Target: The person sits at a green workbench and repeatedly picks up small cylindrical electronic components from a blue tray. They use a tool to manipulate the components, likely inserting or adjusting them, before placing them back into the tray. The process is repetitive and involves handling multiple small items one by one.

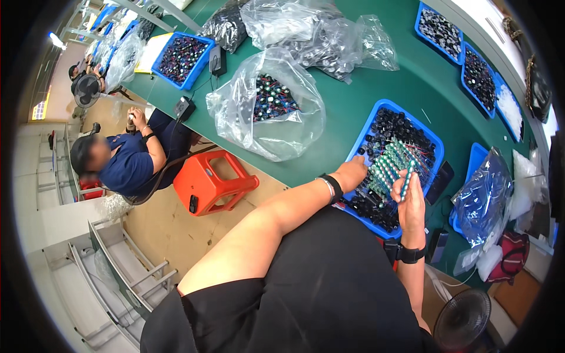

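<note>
A blue tray (436, 141) in front of me is filled with small black round parts (393, 122). On top of them lie several strips of small green and silver round pieces (385, 167), with thin red and dark wires among them. My right hand (412, 206), raised over the tray's near right part, is closed around one such green strip (406, 183), held upright between thumb and fingers. At the tray's left rim, my left hand (352, 173) is closed with fingers curled; what it holds, if anything, is hidden.
An open clear plastic bag (232, 120) of wired parts lies to the left on the green table (338, 100). More clear bags (306, 35) and blue trays (187, 62) stand around. A red stool (215, 182) and a seated person (132, 165) are at the left.
</note>
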The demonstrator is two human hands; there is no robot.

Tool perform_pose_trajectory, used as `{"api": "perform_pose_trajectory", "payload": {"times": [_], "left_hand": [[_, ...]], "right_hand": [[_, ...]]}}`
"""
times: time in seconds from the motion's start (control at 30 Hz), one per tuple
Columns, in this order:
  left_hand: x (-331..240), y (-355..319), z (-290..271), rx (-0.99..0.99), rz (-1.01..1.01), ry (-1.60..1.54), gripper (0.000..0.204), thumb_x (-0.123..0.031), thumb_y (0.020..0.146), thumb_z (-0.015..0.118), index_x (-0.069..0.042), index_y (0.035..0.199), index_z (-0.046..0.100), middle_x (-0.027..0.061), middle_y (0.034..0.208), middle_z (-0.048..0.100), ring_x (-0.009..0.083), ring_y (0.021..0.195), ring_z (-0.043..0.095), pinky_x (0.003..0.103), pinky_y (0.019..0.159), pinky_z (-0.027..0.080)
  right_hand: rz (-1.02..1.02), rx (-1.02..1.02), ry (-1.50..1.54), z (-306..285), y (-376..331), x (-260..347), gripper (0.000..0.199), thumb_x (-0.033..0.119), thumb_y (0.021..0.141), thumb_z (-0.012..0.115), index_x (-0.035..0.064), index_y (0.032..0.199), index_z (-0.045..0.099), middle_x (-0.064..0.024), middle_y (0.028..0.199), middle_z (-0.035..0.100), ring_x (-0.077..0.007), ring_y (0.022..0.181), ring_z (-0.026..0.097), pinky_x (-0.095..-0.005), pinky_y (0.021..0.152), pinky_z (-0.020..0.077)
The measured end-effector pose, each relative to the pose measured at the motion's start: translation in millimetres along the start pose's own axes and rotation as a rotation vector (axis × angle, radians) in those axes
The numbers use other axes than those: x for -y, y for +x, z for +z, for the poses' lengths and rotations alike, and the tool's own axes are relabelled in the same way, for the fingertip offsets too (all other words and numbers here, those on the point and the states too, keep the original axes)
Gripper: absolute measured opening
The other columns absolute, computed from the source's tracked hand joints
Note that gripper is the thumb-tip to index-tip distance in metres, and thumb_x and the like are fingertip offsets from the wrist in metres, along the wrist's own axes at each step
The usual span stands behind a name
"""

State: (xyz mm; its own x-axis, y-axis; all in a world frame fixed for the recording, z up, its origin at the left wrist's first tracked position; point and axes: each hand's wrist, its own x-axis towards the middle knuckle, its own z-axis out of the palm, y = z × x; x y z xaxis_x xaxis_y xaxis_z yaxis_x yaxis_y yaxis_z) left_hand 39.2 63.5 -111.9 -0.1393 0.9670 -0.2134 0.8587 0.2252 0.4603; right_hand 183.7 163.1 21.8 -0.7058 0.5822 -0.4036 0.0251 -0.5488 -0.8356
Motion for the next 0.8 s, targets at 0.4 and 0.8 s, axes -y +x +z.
{"api": "perform_pose_trajectory", "payload": {"times": [0.4,0.8], "left_hand": [[-5.0,-3.3,0.4,0.006,-0.105,-0.017,0.015,0.001,0.075,0.054,0.005,0.088,0.06,0.0264,0.104,0.054,0.0346,0.086,0.063,0.04,0.073,0.053],[-4.9,-3.6,-46.2,0.093,-0.552,-1.565,0.036,0.001,0.084,0.055,0.013,0.118,0.046,0.0158,0.102,0.058,0.021,0.082,0.065,0.026,0.071,0.058]], "right_hand": [[0.02,0.068,-0.053,-2.2,-4.7,-1.2,0.025,0.022,0.098,0.045,0.0003,0.105,0.054,-0.0065,0.092,0.059,-0.0129,0.082,0.055,-0.0277,0.077,0.045],[-0.007,0.009,-0.206,-4.5,0.5,-2.4,0.032,0.031,0.098,0.045,0.0021,0.106,0.057,-0.0018,0.083,0.057,-0.006,0.066,0.043,-0.0204,0.06,0.0351]]}}
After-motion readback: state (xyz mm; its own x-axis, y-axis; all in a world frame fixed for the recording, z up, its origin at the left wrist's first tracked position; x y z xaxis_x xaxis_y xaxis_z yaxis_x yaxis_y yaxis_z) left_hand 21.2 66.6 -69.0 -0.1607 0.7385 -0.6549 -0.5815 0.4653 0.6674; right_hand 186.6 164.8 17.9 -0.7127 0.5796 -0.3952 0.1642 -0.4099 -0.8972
